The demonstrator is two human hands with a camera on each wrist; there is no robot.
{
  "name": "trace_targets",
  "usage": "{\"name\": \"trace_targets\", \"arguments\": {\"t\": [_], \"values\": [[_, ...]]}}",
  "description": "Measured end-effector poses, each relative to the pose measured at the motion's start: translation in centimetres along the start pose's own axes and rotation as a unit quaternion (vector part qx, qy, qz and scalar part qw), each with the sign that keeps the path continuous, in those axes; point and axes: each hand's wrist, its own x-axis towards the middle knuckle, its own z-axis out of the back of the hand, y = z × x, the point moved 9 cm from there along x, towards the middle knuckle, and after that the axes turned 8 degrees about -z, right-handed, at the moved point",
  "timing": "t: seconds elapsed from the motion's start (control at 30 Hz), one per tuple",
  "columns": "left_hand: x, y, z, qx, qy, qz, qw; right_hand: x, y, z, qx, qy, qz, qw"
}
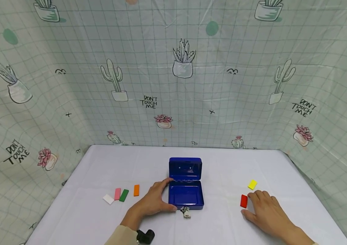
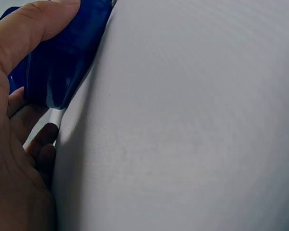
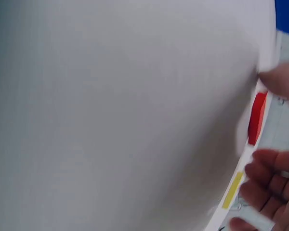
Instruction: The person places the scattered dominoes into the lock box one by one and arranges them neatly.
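A small blue metal cash box (image 1: 186, 194) stands in the middle of the white table, its lid (image 1: 185, 169) raised at the back. My left hand (image 1: 153, 201) grips the box by its left side, thumb at the front corner and a finger near the hinge. In the left wrist view the thumb lies against the blue box wall (image 2: 62, 62). Silver keys (image 1: 186, 212) hang at the box front. Over on the right, my right hand (image 1: 266, 212) is beside a red block (image 1: 243, 201), thumb and fingers spread apart. The right wrist view shows a gap around the red block (image 3: 256, 119).
A yellow block (image 1: 252, 184) lies just behind the right hand's fingers. Left of the box are an orange block (image 1: 136, 190), a green block (image 1: 124, 195), a pink block (image 1: 117, 194) and a white block (image 1: 108, 199). A patterned curtain (image 1: 148, 129) surrounds the table's back and sides.
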Motion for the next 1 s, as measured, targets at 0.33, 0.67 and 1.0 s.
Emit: {"name": "trace_targets", "arguments": {"t": [0.33, 0.67, 1.0], "values": [[0.0, 0.1, -0.1, -0.001, 0.0, 0.001, 1.0, 1.7, -0.8, 0.0, 0.004, -0.026, 0.065, 0.9976], [0.0, 0.2, -0.2, -0.002, -0.003, 0.011, 0.9999, 2.1, -0.4, 0.5, 0.011, -0.07, 0.105, 0.9919], [0.0, 0.0, -0.1, 0.0, -0.002, 0.008, 1.0, 2.7, 0.9, 0.8, -0.012, -0.115, 0.143, 0.9829]]}}
